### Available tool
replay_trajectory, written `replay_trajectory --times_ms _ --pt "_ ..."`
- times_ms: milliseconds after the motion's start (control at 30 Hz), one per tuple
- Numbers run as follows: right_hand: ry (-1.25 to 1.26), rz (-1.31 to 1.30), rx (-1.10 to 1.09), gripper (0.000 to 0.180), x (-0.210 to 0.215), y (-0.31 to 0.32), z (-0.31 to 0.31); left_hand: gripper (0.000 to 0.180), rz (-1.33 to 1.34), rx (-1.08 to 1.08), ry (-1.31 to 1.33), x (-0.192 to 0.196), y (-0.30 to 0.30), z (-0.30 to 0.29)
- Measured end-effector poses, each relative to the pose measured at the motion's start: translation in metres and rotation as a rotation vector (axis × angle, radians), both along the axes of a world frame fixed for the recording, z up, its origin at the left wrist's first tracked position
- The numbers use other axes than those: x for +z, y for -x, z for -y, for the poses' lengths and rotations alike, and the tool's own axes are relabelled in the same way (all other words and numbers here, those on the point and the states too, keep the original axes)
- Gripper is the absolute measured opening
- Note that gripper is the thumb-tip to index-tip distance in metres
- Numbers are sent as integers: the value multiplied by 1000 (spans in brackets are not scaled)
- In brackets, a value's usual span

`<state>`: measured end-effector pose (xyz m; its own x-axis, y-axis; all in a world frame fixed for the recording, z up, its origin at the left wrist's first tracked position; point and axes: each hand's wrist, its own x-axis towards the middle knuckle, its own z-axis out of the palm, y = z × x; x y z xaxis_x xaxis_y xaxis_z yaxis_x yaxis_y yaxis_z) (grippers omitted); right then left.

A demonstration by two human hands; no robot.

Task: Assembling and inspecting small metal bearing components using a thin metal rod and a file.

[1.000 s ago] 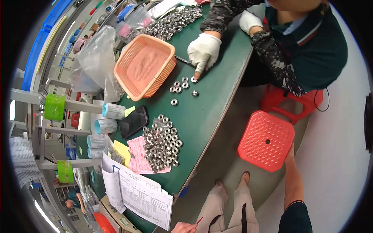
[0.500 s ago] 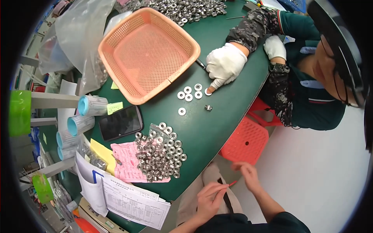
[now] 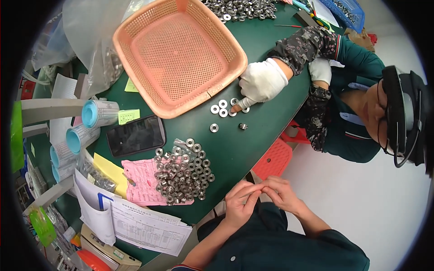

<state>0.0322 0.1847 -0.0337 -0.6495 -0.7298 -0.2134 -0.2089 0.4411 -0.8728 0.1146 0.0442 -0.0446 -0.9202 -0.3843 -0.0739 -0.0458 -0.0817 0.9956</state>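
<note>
My left hand (image 3: pixel 240 199) and my right hand (image 3: pixel 281 193) meet beyond the table's near edge, above my lap. Both are closed, fingertips pinched together; whatever lies between them is hidden. Nearest on the green table (image 3: pixel 239 156) is a heap of small steel rings (image 3: pixel 183 178), partly on a pink slip (image 3: pixel 140 180). Farther off, a co-worker's white-gloved hand (image 3: pixel 262 83) presses a bare fingertip onto one of several flat rings (image 3: pixel 223 113). A single ring (image 3: pixel 214 128) lies apart, and another stands on its side (image 3: pixel 243 126).
A pink mesh basket (image 3: pixel 178 58) takes up the far middle, with more metal parts (image 3: pixel 244 9) behind it. Left are a black phone (image 3: pixel 137 135), rolled labels (image 3: pixel 99 114) and printed sheets (image 3: pixel 144 228). A red stool (image 3: pixel 273 158) stands beside the table; the co-worker (image 3: pixel 357 117) leans in from the right.
My hands have come together, and the thin red thing that showed between them is out of sight. The co-worker's fingertip has moved left to another ring. The whole view has shifted.
</note>
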Motion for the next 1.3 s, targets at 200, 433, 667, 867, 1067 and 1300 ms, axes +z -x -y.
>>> replay_trajectory --times_ms 200,433,667,867,1067,1300 --pt "44 -433 171 11 -28 66 21 35 -21 261 90 -49 36 -6" --pt "269 -527 378 12 -58 110 47 28 -73 370 272 -76 33 -14" --pt "591 -518 396 7 -88 117 44 24 -7 358 330 -74 35 -17" --pt "766 -326 309 3 -104 114 27 26 -1 374 485 -75 33 -26" --pt "808 -652 227 6 -128 121 -9 27 -83 405 643 -95 24 -28" --pt "676 -778 -169 13 -133 162 -40 25 -102 493 809 -95 28 -36"
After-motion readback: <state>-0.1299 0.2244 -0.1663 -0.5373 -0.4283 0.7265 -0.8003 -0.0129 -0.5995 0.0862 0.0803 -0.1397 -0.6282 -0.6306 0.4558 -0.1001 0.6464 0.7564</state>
